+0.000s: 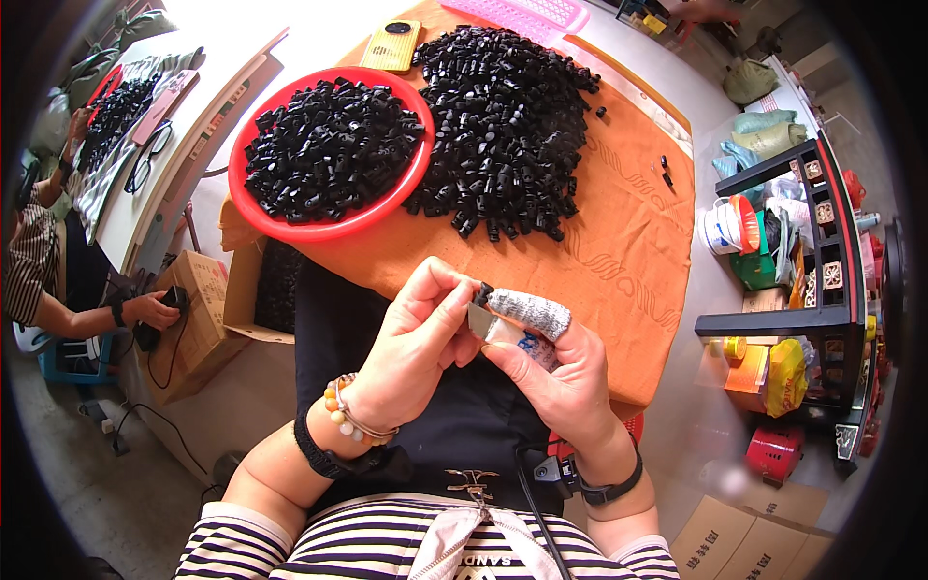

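Note:
My left hand (420, 324) pinches a small black plastic part (483, 291) between thumb and fingertips. In my right hand (556, 377) is a short flat metal blade (479, 320) with a white wrapped grip, its edge close against the black part. A grey knitted finger cover (530, 311) sits over the right index finger. Both hands meet above my lap, just off the table's near edge. Beyond them, a red basin (422, 172) full of similar black parts stands beside a large loose heap (507, 130) of them.
An orange cloth (619, 280) covers the table. At its back lie a yellow phone (391, 46) and a pink plastic basket (532, 12). Cardboard boxes (198, 314) stand at left, near a co-worker's hand (155, 311). A black rack (773, 324) with goods stands right.

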The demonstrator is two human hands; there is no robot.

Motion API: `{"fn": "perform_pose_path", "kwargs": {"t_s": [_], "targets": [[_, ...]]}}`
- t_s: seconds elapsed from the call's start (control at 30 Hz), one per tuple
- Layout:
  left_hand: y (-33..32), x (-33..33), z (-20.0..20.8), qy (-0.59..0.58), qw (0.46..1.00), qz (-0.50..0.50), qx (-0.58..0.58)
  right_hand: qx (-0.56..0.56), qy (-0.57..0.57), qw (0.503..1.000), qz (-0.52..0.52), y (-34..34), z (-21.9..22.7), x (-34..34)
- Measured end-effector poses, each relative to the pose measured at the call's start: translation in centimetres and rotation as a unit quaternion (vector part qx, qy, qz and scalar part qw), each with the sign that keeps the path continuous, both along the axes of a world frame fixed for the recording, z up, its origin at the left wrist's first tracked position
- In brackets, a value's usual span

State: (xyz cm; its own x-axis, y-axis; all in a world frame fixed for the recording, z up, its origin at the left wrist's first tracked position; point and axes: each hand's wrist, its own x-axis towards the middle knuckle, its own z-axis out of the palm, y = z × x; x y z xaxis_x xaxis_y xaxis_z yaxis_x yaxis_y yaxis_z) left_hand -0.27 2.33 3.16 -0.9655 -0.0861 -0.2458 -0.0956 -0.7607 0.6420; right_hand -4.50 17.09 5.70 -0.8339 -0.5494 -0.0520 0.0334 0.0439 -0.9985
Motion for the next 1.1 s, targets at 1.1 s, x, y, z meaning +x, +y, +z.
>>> {"fn": "perform_pose_path", "kwargs": {"t_s": [1.1], "targets": [[0.02, 0.15, 0.3, 0.003, 1.0, -0.011, 0.007, 0.021, 0.05, 0.999, 0.004, 0.12, -0.24, 0.26]]}}
